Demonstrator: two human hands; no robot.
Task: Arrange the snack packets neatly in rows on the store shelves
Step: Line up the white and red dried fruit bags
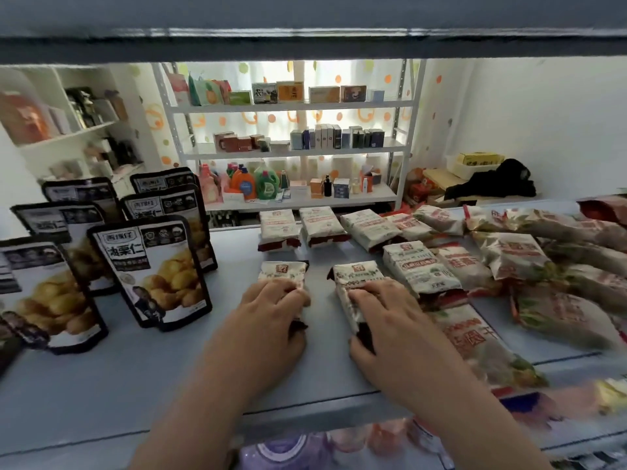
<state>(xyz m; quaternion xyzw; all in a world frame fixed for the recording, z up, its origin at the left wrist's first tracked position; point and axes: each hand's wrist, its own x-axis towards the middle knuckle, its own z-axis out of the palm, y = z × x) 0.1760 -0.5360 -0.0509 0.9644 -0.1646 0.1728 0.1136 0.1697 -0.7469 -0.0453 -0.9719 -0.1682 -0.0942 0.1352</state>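
One white packet [283,273] is gripped beneath the curled left hand [271,313], a second packet [356,276] beneath the right hand [383,313]; upright black pouches [152,266] left of them could be toppled by a wide slide.

Illumination uneven. Strongest light enters through the curtain [271,117] behind the far rack [291,152], backlighting its goods and bleaching detail. Overhead shelf [305,25] dark and smeared. Front shelf [101,385] softly, evenly lit; faint shadow beside left hand [271,310] and right hand [383,313]. Straight edges bow toward the frame borders. Heavy blur on lower-right packets [492,351] and along the left edge; centre acceptably sharp, print on the snack packets [356,276] under the hands partly legible
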